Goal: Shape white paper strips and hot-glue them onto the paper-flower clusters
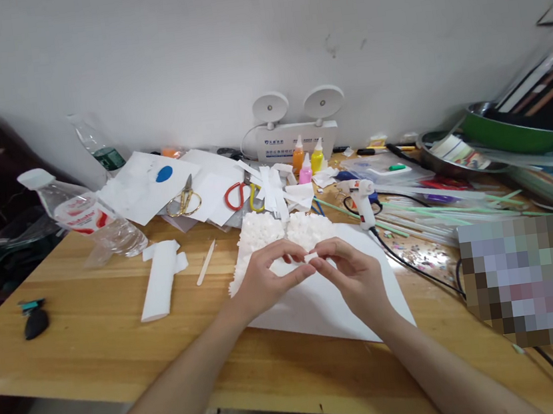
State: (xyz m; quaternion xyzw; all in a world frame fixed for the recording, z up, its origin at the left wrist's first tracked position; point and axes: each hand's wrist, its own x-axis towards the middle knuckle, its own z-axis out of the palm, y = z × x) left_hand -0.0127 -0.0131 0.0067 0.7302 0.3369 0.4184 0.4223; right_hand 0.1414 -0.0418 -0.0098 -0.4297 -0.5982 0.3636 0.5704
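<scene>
Above the sheet point(313, 306), left hand point(267, 275) and right hand point(355, 271) pinched a paper piece point(311, 256), seemingly shaping it, next needing light pressure.

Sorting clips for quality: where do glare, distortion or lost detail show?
Head view: glare whitens the table right of the sheet; at that view's sides, front bottle and green pan look skewed, likely lens distortion; at its lower right, mosaic hides an area; at its centre, the white piece between left hand and right hand shows little detail.
</scene>
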